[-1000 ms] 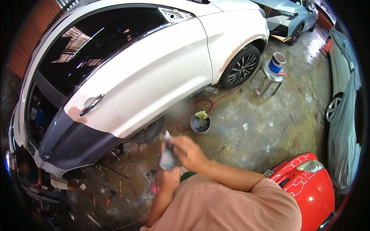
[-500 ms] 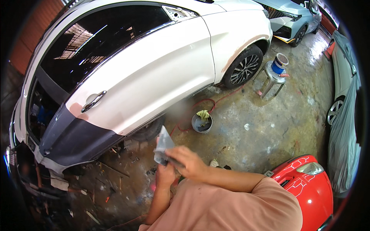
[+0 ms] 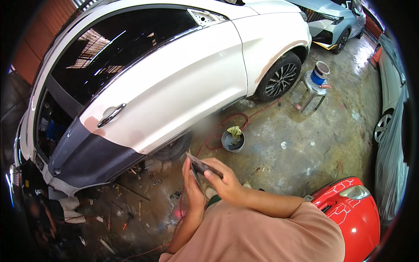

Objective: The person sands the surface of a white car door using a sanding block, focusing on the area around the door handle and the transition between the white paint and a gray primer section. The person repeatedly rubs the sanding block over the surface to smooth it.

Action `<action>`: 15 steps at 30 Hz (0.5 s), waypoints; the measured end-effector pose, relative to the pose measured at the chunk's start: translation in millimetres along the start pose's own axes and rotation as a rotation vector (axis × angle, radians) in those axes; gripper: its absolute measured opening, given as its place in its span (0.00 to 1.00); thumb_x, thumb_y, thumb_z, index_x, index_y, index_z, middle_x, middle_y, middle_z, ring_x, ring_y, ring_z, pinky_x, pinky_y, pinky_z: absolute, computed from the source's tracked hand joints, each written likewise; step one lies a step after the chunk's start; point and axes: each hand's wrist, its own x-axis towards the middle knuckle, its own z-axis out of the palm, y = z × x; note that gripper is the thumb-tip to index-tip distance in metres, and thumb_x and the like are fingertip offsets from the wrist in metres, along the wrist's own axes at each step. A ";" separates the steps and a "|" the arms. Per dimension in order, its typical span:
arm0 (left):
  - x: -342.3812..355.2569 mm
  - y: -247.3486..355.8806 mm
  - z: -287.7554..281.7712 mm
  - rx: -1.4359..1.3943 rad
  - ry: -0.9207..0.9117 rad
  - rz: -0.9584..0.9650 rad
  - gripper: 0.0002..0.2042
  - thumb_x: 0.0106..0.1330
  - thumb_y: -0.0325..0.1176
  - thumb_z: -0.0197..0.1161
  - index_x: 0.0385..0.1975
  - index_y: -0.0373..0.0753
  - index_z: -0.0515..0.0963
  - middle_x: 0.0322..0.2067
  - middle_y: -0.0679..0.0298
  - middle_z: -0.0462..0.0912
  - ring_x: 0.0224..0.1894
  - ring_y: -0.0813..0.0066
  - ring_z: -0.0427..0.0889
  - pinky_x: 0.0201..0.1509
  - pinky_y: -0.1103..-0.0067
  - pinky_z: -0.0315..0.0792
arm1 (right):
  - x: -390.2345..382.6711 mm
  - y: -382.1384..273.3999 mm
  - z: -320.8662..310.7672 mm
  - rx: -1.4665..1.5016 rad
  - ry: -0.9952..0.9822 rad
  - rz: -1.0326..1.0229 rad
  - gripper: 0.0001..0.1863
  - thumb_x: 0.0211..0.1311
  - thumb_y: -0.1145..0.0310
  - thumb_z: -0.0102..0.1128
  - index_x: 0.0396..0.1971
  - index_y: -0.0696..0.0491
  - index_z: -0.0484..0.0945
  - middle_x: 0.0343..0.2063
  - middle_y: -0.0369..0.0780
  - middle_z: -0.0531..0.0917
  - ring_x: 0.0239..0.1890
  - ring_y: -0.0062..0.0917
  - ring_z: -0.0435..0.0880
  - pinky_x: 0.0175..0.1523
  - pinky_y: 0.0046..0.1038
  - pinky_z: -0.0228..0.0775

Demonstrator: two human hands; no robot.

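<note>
Just in front of my body, my left hand [image 3: 195, 191] is closed around a thin grey sheet [image 3: 196, 176], seen almost edge-on. My right hand [image 3: 225, 182] grips a dark, flat, block-like piece [image 3: 206, 167], thumb on its near side and fingers over the top. The two pieces meet at their far tip and form a narrow V between my hands. Whether the sheet is sandpaper or a stiff plate, I cannot tell. Beyond them stands a white car [image 3: 192, 87], its rear door partly dark grey, with pinkish patches near the handle [image 3: 112, 115].
A bucket [image 3: 233, 142] with a yellowish cloth stands beside a red hose [image 3: 212, 147]. A stool [image 3: 313, 89] bears a blue-and-white can [image 3: 320, 73]. To my right lies a red car bumper [image 3: 349, 214]. A person [image 3: 59, 214] is low at the far left, near scattered tools.
The grey sheet, broadside before, has turned edge-on. My right hand has tilted the dark piece up into clearer view, and my left hand has risen along the sheet. The view has shifted slightly.
</note>
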 end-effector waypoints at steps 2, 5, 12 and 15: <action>-4.6 8.4 -0.3 -0.030 -0.095 -0.107 0.24 0.78 0.36 0.50 0.70 0.33 0.61 0.68 0.54 0.63 0.69 0.61 0.65 0.71 0.68 0.62 | 11.6 -5.2 -12.0 -0.089 0.007 0.015 0.16 0.76 0.68 0.52 0.53 0.64 0.78 0.50 0.45 0.80 0.52 0.32 0.80 0.59 0.29 0.70; -9.4 14.6 -8.1 -0.076 -0.230 -0.261 0.24 0.75 0.39 0.57 0.67 0.35 0.66 0.64 0.54 0.71 0.67 0.59 0.70 0.70 0.67 0.64 | 2.7 3.8 -17.2 -0.432 -0.113 -0.361 0.16 0.75 0.66 0.54 0.52 0.62 0.80 0.49 0.48 0.82 0.51 0.39 0.83 0.58 0.36 0.75; -19.9 21.2 -3.9 -0.149 -0.233 -0.298 0.27 0.65 0.20 0.53 0.67 0.32 0.66 0.62 0.57 0.73 0.65 0.67 0.70 0.69 0.73 0.64 | 15.8 30.1 -27.7 -0.609 0.018 -0.319 0.16 0.60 0.76 0.65 0.49 0.58 0.82 0.45 0.48 0.83 0.46 0.43 0.84 0.51 0.40 0.80; -15.4 12.5 -11.4 -0.042 -0.230 -0.174 0.22 0.65 0.22 0.54 0.61 0.31 0.71 0.54 0.54 0.81 0.58 0.65 0.79 0.60 0.71 0.72 | -0.5 19.6 -8.6 -0.634 -0.028 -0.423 0.16 0.59 0.77 0.65 0.49 0.58 0.82 0.45 0.47 0.84 0.46 0.43 0.84 0.51 0.38 0.79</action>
